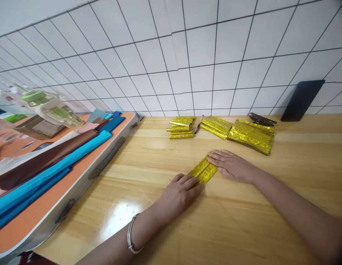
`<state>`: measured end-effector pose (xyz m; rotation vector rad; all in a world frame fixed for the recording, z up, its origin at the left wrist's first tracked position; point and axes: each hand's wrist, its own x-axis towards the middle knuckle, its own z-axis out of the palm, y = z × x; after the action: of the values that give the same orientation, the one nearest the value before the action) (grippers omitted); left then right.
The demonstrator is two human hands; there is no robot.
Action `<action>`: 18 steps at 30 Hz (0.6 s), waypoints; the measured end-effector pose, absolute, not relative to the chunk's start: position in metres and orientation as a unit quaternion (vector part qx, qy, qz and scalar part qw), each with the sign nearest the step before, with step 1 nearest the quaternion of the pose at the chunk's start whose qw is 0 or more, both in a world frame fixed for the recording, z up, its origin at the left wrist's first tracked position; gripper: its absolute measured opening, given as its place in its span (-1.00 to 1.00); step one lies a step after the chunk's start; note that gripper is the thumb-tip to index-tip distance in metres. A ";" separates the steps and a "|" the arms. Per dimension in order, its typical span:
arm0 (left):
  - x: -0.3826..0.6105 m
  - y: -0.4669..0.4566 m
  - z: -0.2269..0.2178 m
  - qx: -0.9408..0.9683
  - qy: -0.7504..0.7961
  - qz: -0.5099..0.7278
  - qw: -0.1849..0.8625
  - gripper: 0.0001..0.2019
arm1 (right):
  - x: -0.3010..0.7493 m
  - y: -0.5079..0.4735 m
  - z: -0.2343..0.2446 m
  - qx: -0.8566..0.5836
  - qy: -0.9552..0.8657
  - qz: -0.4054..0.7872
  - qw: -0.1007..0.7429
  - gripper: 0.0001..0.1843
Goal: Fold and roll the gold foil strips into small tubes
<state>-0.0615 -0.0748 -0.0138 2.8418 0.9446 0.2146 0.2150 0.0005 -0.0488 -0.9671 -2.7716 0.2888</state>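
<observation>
A shiny gold foil sheet [205,171], folded into a strip with a crease along its length, lies slanted on the wooden table. My left hand [183,191], with a silver bangle at its wrist, has its fingers bent and closed over the strip's near end. At the far end, my right hand [233,165] lies flat on the foil with its fingers stretched out. Beyond the hands are a flat gold foil stack [252,136], another gold foil piece [217,126] touching it, and a pile of narrow folded gold strips [182,127].
A pen [198,124] lies between the gold piles. By the tiled wall are a dark hair clip [261,119] and a leaning black phone-like slab [302,101]. At left, an orange-topped table [57,195] bears blue and brown sheets, a cardboard box [39,127] and a green-lidded bottle [53,106].
</observation>
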 end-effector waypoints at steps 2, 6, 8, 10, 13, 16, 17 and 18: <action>-0.071 -0.084 -0.013 0.942 0.320 0.074 0.070 -0.68 | 0.215 0.000 -0.049 -0.324 -0.936 0.097 0.100 -0.41; -0.089 -0.094 -0.007 0.941 0.315 0.081 0.097 -0.69 | 0.216 -0.001 -0.048 -0.322 -0.936 0.095 0.101 -0.41; -0.096 -0.092 -0.001 0.942 0.301 0.090 0.123 -0.70 | 0.216 0.000 -0.048 -0.322 -0.937 0.092 0.097 -0.41; -0.098 -0.083 0.003 0.935 0.306 0.113 0.138 -0.67 | 0.217 0.000 -0.048 -0.321 -0.938 0.091 0.092 -0.41; -0.090 -0.060 0.002 0.930 0.314 0.146 0.127 -0.62 | 0.216 0.000 -0.048 -0.319 -0.940 0.086 0.088 -0.41; -0.076 -0.040 -0.004 0.954 0.258 0.092 0.117 -0.46 | 0.216 0.000 -0.047 -0.324 -0.939 0.077 0.084 -0.41; -0.073 -0.037 -0.007 0.960 0.241 0.078 0.115 -0.40 | 0.216 0.000 -0.047 -0.324 -0.939 0.076 0.084 -0.41; -0.071 -0.034 -0.010 0.965 0.227 0.064 0.114 -0.35 | 0.216 0.000 -0.047 -0.324 -0.939 0.076 0.083 -0.41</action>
<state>-0.0707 -0.0343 -0.0103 2.8305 0.6647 0.1877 0.2161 0.0003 -0.0473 -0.9661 -2.8049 0.2272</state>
